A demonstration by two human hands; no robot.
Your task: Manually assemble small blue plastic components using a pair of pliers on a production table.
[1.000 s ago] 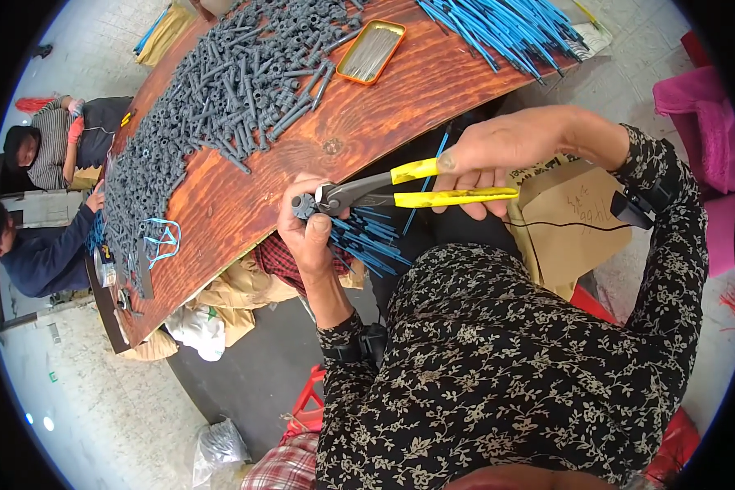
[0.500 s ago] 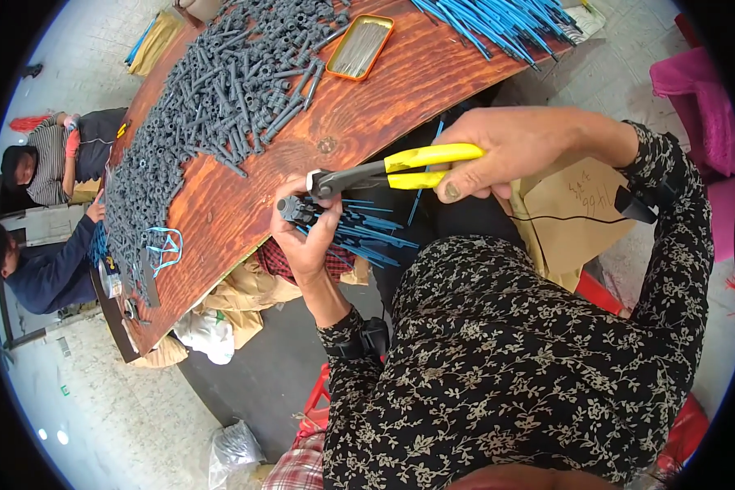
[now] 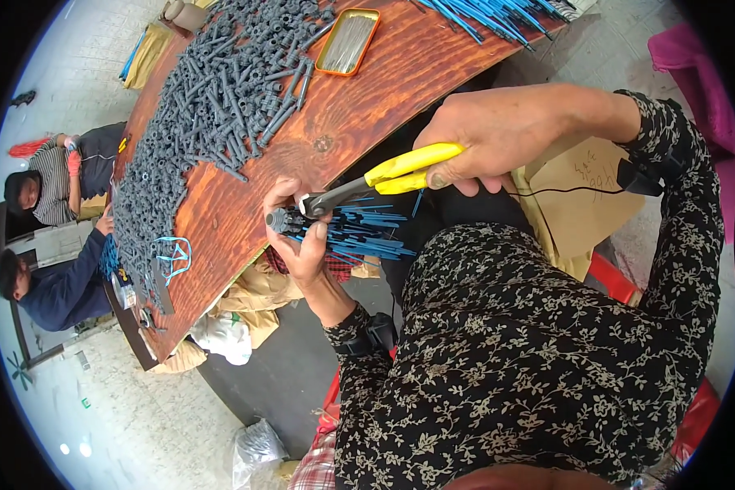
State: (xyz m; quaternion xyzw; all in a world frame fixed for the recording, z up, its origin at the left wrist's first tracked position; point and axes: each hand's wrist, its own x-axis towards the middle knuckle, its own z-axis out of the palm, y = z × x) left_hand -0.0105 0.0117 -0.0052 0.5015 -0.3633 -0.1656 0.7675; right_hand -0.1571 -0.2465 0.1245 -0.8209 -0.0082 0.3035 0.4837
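Note:
My left hand (image 3: pixel 309 260) is wrapped round a bundle of thin blue rods (image 3: pixel 371 233) whose grey plastic ends (image 3: pixel 284 220) poke out past the fingers toward the table. In my right hand (image 3: pixel 498 135) are pliers with yellow handles (image 3: pixel 408 170). Their dark jaws (image 3: pixel 322 202) reach down to the grey ends, between the thumb and fingers of my left hand. Whether the jaws grip a piece cannot be made out. Both hands are just off the near edge of the wooden table (image 3: pixel 343 139).
Grey plastic parts (image 3: pixel 212 98) are heaped across the table. Beside them lies an orange-rimmed tin (image 3: pixel 349 42) of thin metal pins. More blue rods (image 3: pixel 498 18) lie at the far right. Two people (image 3: pixel 53 278) sit at the left. Paper sacks (image 3: pixel 241 298) are under the table edge.
The pliers and my right hand have shifted slightly left. My left hand has moved a little left and down with the bundle. The whole view has turned slightly.

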